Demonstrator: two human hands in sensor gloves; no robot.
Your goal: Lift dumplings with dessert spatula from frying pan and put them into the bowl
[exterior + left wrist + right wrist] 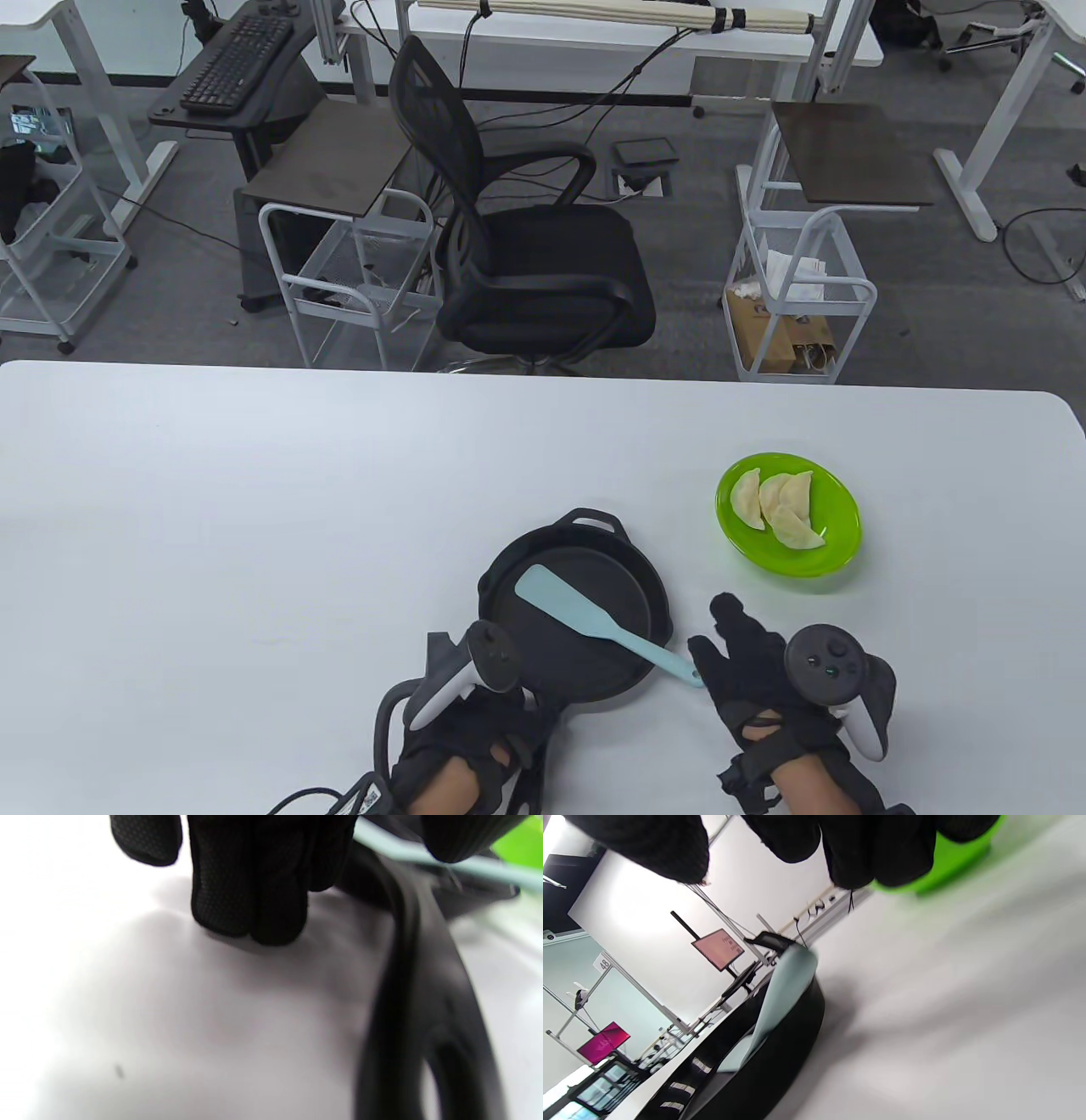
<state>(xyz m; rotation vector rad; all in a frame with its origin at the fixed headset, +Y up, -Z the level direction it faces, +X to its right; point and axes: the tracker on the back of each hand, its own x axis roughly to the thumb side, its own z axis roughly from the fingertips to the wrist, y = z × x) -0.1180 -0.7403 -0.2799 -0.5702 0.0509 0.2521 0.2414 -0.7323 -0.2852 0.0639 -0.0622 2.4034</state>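
Note:
The black frying pan [624,645] holds no dumplings. A light blue dessert spatula [585,617] lies across it, blade inside, handle end over the near right rim. Three dumplings [780,509] lie in the green bowl [840,543] to the pan's right. My right hand [734,649] rests on the table with straight fingers, its thumb just beside the spatula's handle tip, holding nothing. My left hand [475,730] sits over the pan's long handle [415,984]; its curled fingers [254,908] touch the table beside that handle, apart from it.
The table's far edge [543,367] runs behind the bowl. A black office chair [526,255] and wire carts [797,297] stand beyond it on the floor.

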